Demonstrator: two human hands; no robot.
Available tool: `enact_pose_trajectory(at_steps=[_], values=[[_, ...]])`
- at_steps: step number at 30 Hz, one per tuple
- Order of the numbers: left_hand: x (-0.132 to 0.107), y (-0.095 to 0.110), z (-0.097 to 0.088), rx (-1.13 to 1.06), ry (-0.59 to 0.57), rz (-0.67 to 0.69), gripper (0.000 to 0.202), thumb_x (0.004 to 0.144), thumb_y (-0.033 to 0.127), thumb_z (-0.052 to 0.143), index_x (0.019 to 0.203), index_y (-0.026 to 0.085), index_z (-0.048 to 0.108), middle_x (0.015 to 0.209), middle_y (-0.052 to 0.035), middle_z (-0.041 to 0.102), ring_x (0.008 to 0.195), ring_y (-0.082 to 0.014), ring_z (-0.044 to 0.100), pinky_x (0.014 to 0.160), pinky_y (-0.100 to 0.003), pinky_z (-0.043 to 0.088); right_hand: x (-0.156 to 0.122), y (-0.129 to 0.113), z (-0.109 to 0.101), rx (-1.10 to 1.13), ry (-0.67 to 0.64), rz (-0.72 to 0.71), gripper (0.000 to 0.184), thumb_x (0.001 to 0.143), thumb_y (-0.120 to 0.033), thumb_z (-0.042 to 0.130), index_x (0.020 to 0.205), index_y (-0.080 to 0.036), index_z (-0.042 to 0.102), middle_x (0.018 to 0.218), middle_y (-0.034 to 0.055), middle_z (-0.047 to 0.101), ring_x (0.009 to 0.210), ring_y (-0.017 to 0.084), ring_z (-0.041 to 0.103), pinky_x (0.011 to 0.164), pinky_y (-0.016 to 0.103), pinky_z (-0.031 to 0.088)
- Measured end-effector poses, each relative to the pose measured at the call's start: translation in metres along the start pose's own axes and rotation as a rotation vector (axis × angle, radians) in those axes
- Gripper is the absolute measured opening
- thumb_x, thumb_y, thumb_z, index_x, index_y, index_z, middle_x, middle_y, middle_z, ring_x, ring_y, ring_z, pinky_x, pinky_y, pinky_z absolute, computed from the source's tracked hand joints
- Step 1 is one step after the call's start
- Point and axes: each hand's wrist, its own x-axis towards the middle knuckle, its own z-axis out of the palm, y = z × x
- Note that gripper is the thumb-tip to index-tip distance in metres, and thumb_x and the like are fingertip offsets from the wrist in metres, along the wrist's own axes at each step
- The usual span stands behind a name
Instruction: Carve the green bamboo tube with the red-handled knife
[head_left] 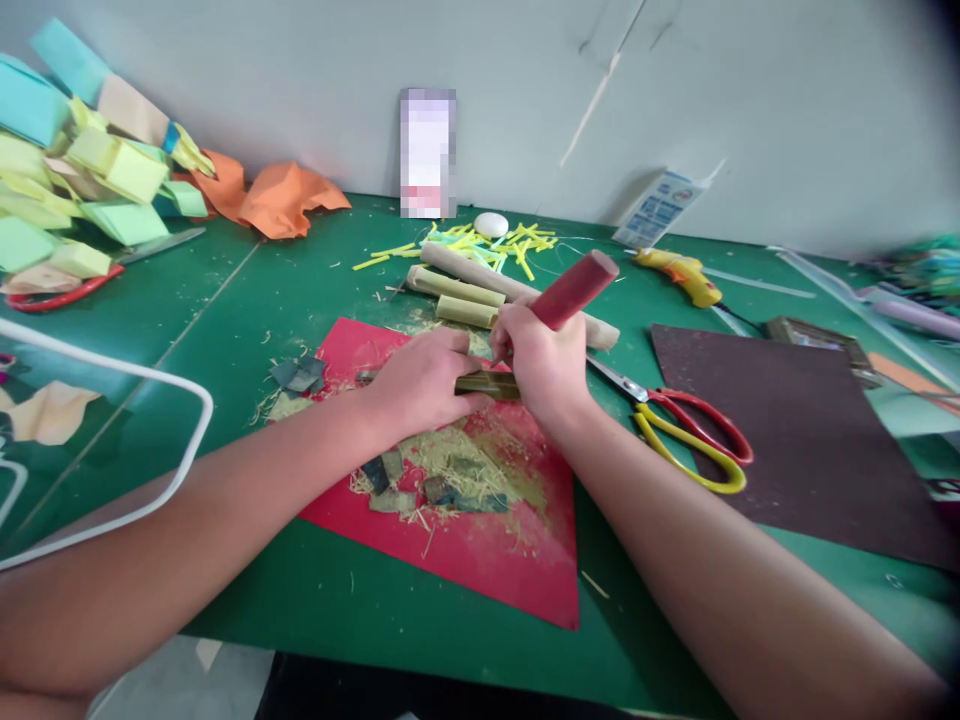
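Note:
My left hand point(420, 380) is closed on a short dark greenish piece of bamboo point(489, 384), thumb on the near side and fingers on the far side. Against the piece's right end, my right hand point(551, 365) is wrapped round a thick red round handle point(574, 290) that slants up to the right; its lower end is hidden in the fist. Both hands are over a red sheet point(517, 580) strewn with pale dust, shavings and small dark grey scraps point(480, 500). Something thin and greyish pokes out left of my left hand.
Bamboo tubes point(465, 285) lie behind the hands. Scissors point(690, 435) with red and yellow handles rest at right, partly on a dark brown sheet point(787, 430). A yellow glue gun point(679, 275), a phone point(427, 150), folded papers point(112, 165) and a white wire frame point(202, 430) stand around.

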Motion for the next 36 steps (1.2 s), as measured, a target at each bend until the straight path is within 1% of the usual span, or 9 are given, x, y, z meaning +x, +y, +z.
enact_pose_trajectory(at_steps=[3,6,11,15,19,21,25,29,36], values=[[0.0,0.0,0.0,0.023,0.014,0.012,0.028,0.084,0.04,0.064,0.092,0.016,0.074,0.083,-0.0078,0.06,0.089,-0.0242,0.058,0.08,-0.039,0.049,-0.003,-0.001,0.001,-0.057,-0.02,0.017,0.027,0.072,-0.015,0.052,0.047,-0.022,0.043,0.043,-0.0034,0.047,0.043,0.009,0.043,0.041,0.023,0.036],[0.0,0.0,0.001,-0.008,0.007,0.011,0.023,0.084,0.036,0.064,0.091,0.017,0.074,0.086,-0.008,0.062,0.091,-0.0239,0.059,0.083,-0.039,0.05,-0.006,0.0,0.002,-0.103,-0.014,0.017,0.026,0.071,-0.017,0.054,0.05,-0.023,0.041,0.044,-0.0041,0.046,0.045,0.01,0.044,0.043,0.025,0.038],[0.0,-0.001,0.003,-0.07,0.031,0.02,0.021,0.086,0.033,0.06,0.09,0.018,0.073,0.093,-0.0088,0.065,0.098,-0.0232,0.06,0.088,-0.038,0.05,-0.01,0.002,0.007,-0.112,-0.023,-0.028,0.027,0.07,-0.017,0.055,0.049,-0.023,0.038,0.047,-0.0043,0.043,0.045,0.009,0.038,0.042,0.026,0.034],[0.0,0.001,0.002,-0.02,0.008,0.02,0.024,0.087,0.035,0.059,0.092,0.016,0.074,0.095,-0.0102,0.066,0.1,-0.0258,0.06,0.089,-0.04,0.051,-0.009,-0.002,0.008,-0.069,-0.044,0.001,0.028,0.068,-0.014,0.053,0.049,-0.024,0.036,0.045,-0.0043,0.041,0.043,0.009,0.036,0.04,0.026,0.032],[0.001,0.004,0.0,0.046,-0.016,0.011,0.029,0.087,0.038,0.059,0.094,0.014,0.074,0.088,-0.0099,0.063,0.094,-0.0266,0.061,0.083,-0.04,0.052,-0.005,-0.007,0.005,0.012,-0.078,0.036,0.028,0.068,-0.013,0.05,0.045,-0.023,0.039,0.04,-0.0046,0.039,0.039,0.008,0.035,0.038,0.025,0.028],[0.001,0.004,0.0,0.062,-0.013,-0.004,0.03,0.087,0.039,0.059,0.093,0.014,0.074,0.087,-0.0098,0.062,0.091,-0.0261,0.061,0.08,-0.04,0.052,-0.003,-0.007,0.003,0.017,-0.054,0.033,0.027,0.069,-0.012,0.049,0.044,-0.022,0.042,0.039,-0.0041,0.041,0.039,0.008,0.037,0.039,0.024,0.029],[0.0,0.004,0.001,0.073,0.005,-0.004,0.032,0.087,0.041,0.06,0.092,0.013,0.074,0.088,-0.0103,0.062,0.09,-0.0256,0.061,0.08,-0.039,0.052,-0.001,-0.004,0.001,-0.009,0.026,0.004,0.027,0.07,-0.013,0.049,0.045,-0.021,0.045,0.042,-0.0027,0.046,0.042,0.008,0.042,0.041,0.024,0.032],[-0.001,0.003,0.002,0.083,0.011,0.002,0.031,0.086,0.041,0.061,0.092,0.014,0.074,0.086,-0.0099,0.062,0.091,-0.0265,0.06,0.079,-0.04,0.053,0.0,0.0,0.002,-0.069,-0.001,-0.008,0.027,0.07,-0.015,0.052,0.045,-0.021,0.044,0.042,-0.0029,0.046,0.043,0.009,0.042,0.043,0.025,0.035],[0.0,0.001,0.004,0.062,0.032,0.025,0.029,0.086,0.038,0.061,0.095,0.013,0.074,0.088,-0.0107,0.064,0.095,-0.0274,0.06,0.085,-0.042,0.052,0.0,0.0,0.003,-0.12,-0.051,0.039,0.024,0.068,-0.017,0.053,0.049,-0.023,0.04,0.046,-0.0039,0.044,0.046,0.01,0.041,0.043,0.025,0.035]])
